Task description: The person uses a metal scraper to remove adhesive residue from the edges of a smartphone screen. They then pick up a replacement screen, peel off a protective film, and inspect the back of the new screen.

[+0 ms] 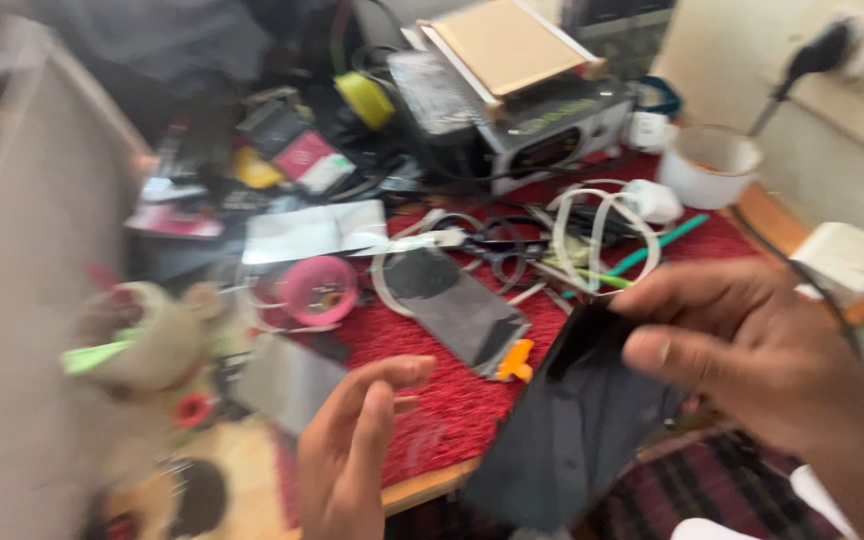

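From the head view, the right hand (752, 350) pinches the top edge of a dark flat panel (572, 430), which hangs toward 7 o'clock; the left hand (352, 450), open and empty, sits just at its 9 o'clock. On the red mat (452, 400), a pink tape roll (318, 290) lies at 10 o'clock and a pink rectangular packet (304, 155) at 11.

Dark flat phone-like slab (567, 435), blurred, tilted diagonally, upper end pinched, over red mat's near edge
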